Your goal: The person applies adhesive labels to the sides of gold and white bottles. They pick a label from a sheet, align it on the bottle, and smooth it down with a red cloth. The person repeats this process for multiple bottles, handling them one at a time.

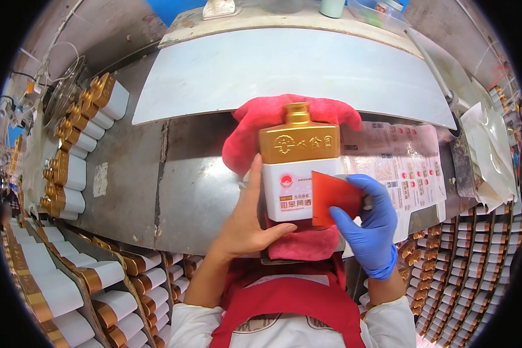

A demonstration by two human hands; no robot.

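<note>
A white bottle with a gold shoulder and neck [298, 144] lies on its back on a red cloth [246, 142], its neck pointing away from me. A printed label covers part of its white front. My left hand [246, 217], bare, steadies the bottle's left side, with the fingers along the edge and the thumb near its base. In a blue glove, my right hand [372, 226] grips an orange-red squeegee card [333, 197]. The card stands over the right half of the label and hides it; whether its edge presses on the bottle I cannot tell.
Right of the bottle lies a sheet of printed labels [403, 168]. Behind it, a pale board [296, 69] spans the metal table [122, 180]. Several similar bottles [75, 139] line the table's left side. Racks of bottles [464, 261] stand low on both sides. Crumpled backing paper [487, 156] lies far right.
</note>
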